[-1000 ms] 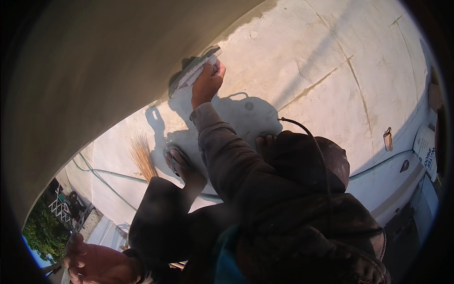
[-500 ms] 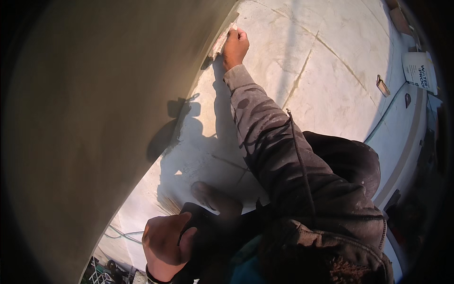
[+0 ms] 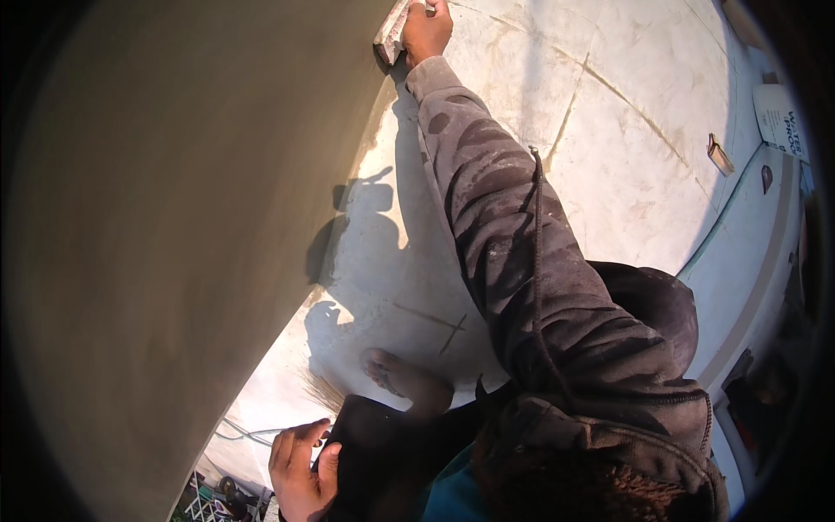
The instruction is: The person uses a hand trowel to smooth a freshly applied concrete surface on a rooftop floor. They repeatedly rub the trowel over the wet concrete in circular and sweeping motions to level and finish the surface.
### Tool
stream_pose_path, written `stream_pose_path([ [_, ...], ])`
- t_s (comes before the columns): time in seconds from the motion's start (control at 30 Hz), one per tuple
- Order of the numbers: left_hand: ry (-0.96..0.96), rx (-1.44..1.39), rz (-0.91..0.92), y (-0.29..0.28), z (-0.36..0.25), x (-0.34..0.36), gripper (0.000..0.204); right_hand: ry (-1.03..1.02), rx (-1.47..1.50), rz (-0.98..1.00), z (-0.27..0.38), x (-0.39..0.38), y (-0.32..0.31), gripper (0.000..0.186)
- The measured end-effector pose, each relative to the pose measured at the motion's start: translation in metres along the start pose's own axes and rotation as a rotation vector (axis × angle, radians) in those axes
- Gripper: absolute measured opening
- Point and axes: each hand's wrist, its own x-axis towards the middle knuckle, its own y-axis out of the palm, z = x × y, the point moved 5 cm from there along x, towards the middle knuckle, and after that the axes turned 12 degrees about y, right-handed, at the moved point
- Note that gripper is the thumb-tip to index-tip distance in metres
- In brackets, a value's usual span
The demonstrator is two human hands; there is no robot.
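Note:
At the top of the head view, my right hand [image 3: 426,33] is closed on a plaster-smeared float [image 3: 393,33], a flat, worn, whitish-pink board. The float lies against the lower edge of the smooth grey-brown wall [image 3: 191,217], where it meets the pale floor [image 3: 522,113]. My fingers partly cover its handle. My left hand [image 3: 303,470] is at the lower left, beside my dark-clothed knee. Its fingers are loosely bent, with the thumb apart, and nothing shows in them.
My bare foot [image 3: 396,372] rests on the shaded floor near straw-like bristles [image 3: 323,391]. Off to the right are a small brownish block [image 3: 719,155] and a white bucket [image 3: 777,117]. A thin hose [image 3: 248,432] runs behind my left hand.
My right arm has stretched farther away along the wall's base, carrying the float with it. The left hand has dropped slightly, and its fingers have loosened apart.

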Motion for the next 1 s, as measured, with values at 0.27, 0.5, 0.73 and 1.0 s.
stream_pose_path([
  [0.27,0.047,-0.022,0.138,0.0,-0.04,0.064,0.028,-0.014,-0.313,0.32,-0.128,-0.276,-0.054,0.034],
  [0.5,-0.08,-0.04,0.025,-0.006,-0.037,0.05,0.031,-0.291,0.008,0.026,0.044,-0.034,-0.007,0.032],
  [0.73,-0.118,0.02,0.049,-0.006,-0.05,0.057,0.03,-0.195,-0.244,0.204,-0.075,-0.218,-0.013,0.031],
  [1.0,-0.116,0.013,-0.084,-0.007,-0.038,0.028,0.031,-0.26,-0.075,0.056,0.033,-0.111,0.0,0.034],
])
